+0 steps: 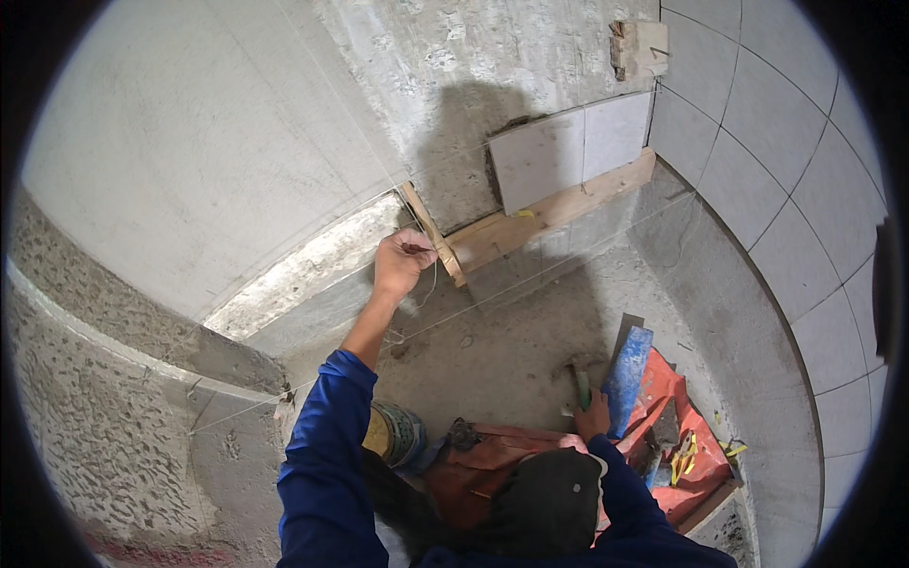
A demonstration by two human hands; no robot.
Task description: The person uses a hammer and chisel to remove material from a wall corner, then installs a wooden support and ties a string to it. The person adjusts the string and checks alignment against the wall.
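Left grip (402, 262) pinches a small dark piece (415, 248) beside a wooden strip (433, 233); right grip (594, 417) encloses a hammer (582, 383) at its near end.

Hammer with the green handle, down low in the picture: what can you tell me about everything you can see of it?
The hammer has a green handle and a dark, metal-looking head set crosswise at its far end. The head points away from the person, and the right hand closes around the near end of the handle, hiding part of it. It is just left of a blue, elongated object, over the grey floor. Whether its head touches the floor cannot be told.
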